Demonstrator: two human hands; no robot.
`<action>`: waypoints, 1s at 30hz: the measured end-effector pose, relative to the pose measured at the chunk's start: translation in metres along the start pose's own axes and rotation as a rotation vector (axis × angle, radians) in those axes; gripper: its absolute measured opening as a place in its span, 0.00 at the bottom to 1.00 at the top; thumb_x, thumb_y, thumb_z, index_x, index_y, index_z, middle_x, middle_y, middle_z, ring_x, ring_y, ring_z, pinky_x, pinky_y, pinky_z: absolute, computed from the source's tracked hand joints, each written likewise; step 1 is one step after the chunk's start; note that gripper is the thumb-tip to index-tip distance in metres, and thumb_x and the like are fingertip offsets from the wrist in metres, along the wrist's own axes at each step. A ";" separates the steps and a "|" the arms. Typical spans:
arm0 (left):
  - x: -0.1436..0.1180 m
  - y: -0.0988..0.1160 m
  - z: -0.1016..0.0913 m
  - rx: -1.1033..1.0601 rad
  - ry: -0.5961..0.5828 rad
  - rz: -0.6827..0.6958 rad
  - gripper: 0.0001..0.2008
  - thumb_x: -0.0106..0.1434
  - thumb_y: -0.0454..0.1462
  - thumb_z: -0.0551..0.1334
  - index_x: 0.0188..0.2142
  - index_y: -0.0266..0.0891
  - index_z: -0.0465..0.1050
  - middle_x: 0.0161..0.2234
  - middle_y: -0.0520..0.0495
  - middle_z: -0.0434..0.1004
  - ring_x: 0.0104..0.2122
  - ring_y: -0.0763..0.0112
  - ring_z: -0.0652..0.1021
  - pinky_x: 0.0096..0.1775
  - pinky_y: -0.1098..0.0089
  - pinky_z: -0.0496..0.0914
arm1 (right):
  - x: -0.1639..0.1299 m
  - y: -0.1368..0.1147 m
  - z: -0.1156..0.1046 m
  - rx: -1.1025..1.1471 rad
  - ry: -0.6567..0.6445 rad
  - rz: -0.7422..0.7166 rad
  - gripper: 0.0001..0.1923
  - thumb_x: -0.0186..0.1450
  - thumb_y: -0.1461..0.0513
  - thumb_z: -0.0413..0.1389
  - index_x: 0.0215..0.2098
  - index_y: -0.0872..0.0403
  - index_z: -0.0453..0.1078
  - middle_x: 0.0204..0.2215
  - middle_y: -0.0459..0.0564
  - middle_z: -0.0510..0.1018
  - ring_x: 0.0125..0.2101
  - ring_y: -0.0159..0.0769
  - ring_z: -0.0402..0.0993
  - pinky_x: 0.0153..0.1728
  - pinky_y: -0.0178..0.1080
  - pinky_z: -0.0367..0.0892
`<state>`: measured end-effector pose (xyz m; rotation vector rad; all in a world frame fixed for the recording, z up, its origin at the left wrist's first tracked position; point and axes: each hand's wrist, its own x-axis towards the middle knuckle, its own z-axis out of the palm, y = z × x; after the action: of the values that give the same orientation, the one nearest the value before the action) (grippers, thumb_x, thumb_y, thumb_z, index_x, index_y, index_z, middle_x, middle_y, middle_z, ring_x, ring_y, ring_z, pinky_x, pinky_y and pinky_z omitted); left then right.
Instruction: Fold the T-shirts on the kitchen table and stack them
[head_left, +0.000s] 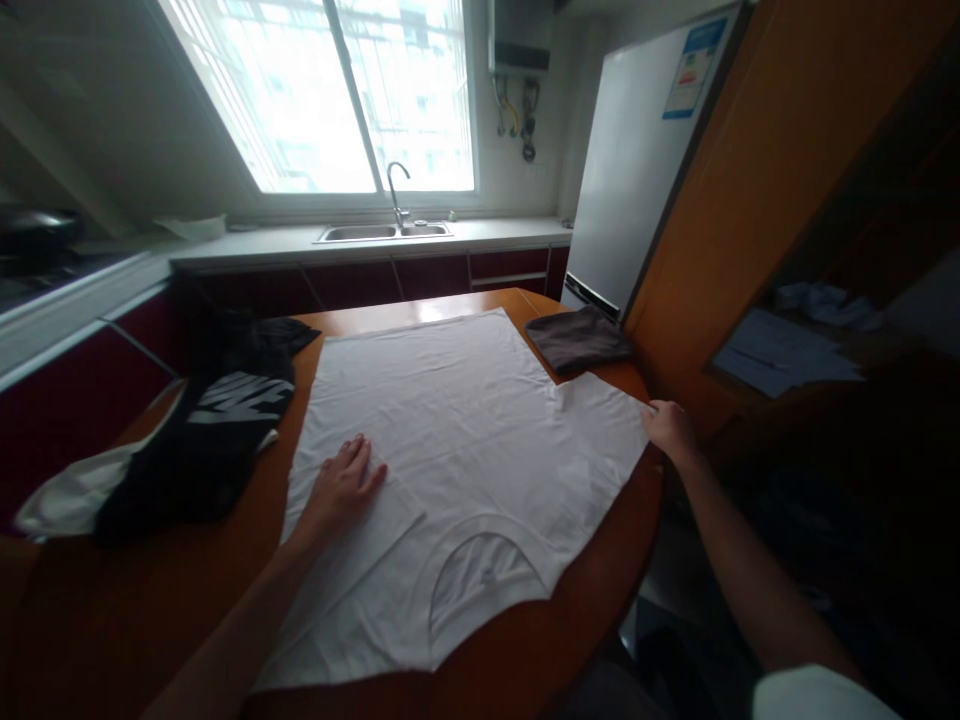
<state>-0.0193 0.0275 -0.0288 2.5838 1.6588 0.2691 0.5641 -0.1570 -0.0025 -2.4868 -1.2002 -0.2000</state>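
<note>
Your left hand (341, 485) lies flat, fingers open, on the white T-shirt (457, 450); your right hand (670, 428) pinches the sleeve tip, collar toward you.

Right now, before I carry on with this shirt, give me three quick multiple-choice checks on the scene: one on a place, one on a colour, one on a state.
1. Where does the folded dark brown garment lie?
A. at the table's far right, near the fridge
B. in the sink
C. on top of the black clothes

2. What colour is the T-shirt spread across the table?
A. red
B. white
C. black

3. How is the left hand placed?
A. raised clear above the table
B. gripping the tap
C. pressed flat on the T-shirt

Answers:
1 A: it sits by the far right edge, just in front of the fridge.
2 B: the cloth is plain white, neckline nearest the camera.
3 C: palm down with fingers spread on the cloth, while the right hand is at the sleeve edge.
</note>
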 end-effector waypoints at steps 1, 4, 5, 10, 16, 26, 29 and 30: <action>0.000 0.000 0.000 0.000 -0.004 -0.003 0.36 0.69 0.50 0.44 0.67 0.26 0.59 0.69 0.31 0.55 0.69 0.51 0.57 0.65 0.51 0.55 | -0.001 0.003 0.002 -0.019 -0.015 0.005 0.19 0.67 0.59 0.53 0.49 0.63 0.77 0.44 0.68 0.81 0.46 0.48 0.77 0.47 0.40 0.66; 0.000 -0.001 0.001 -0.004 0.004 -0.005 0.36 0.69 0.50 0.45 0.67 0.27 0.60 0.69 0.31 0.55 0.69 0.51 0.57 0.65 0.51 0.55 | 0.000 0.005 0.006 -0.058 -0.038 0.035 0.20 0.68 0.56 0.54 0.48 0.63 0.77 0.42 0.69 0.81 0.45 0.48 0.77 0.45 0.39 0.66; 0.001 -0.001 0.001 -0.006 0.009 -0.004 0.36 0.68 0.50 0.45 0.67 0.27 0.60 0.69 0.32 0.55 0.69 0.51 0.57 0.65 0.52 0.56 | 0.001 0.006 0.007 -0.064 -0.038 0.044 0.20 0.67 0.56 0.54 0.48 0.64 0.77 0.42 0.69 0.80 0.45 0.48 0.77 0.45 0.39 0.65; 0.001 -0.003 0.004 -0.007 0.028 0.003 0.36 0.68 0.50 0.46 0.67 0.28 0.60 0.69 0.33 0.57 0.69 0.52 0.58 0.65 0.54 0.56 | 0.009 0.009 0.012 -0.017 -0.028 0.060 0.15 0.64 0.59 0.56 0.43 0.63 0.78 0.40 0.67 0.81 0.41 0.46 0.76 0.41 0.39 0.64; 0.000 -0.004 0.004 -0.007 0.030 0.009 0.35 0.68 0.50 0.45 0.66 0.29 0.61 0.69 0.33 0.57 0.68 0.52 0.58 0.65 0.54 0.55 | 0.012 0.001 0.003 0.188 0.028 0.108 0.07 0.59 0.62 0.56 0.29 0.58 0.74 0.28 0.58 0.80 0.29 0.41 0.73 0.31 0.38 0.62; -0.002 -0.001 0.002 -0.022 0.052 0.015 0.35 0.68 0.50 0.46 0.66 0.29 0.61 0.68 0.34 0.59 0.68 0.52 0.60 0.65 0.55 0.55 | -0.018 -0.103 -0.068 0.820 0.123 -0.174 0.09 0.62 0.56 0.56 0.30 0.53 0.68 0.27 0.48 0.76 0.29 0.37 0.73 0.31 0.35 0.67; -0.002 -0.002 0.002 -0.016 0.043 0.025 0.35 0.68 0.51 0.45 0.66 0.30 0.61 0.69 0.34 0.57 0.68 0.53 0.59 0.66 0.56 0.55 | -0.044 -0.141 -0.076 0.863 0.027 -0.302 0.07 0.63 0.58 0.57 0.36 0.54 0.71 0.32 0.49 0.78 0.33 0.37 0.75 0.34 0.35 0.69; -0.002 -0.003 0.003 -0.013 0.039 0.030 0.35 0.69 0.51 0.45 0.66 0.29 0.61 0.69 0.34 0.57 0.68 0.53 0.59 0.66 0.56 0.54 | -0.053 -0.152 -0.074 0.858 -0.011 -0.346 0.07 0.63 0.59 0.57 0.36 0.54 0.71 0.33 0.48 0.77 0.33 0.36 0.75 0.34 0.34 0.69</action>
<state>-0.0220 0.0267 -0.0320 2.6120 1.6259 0.3337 0.4149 -0.1380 0.0911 -1.5417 -1.3422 0.2080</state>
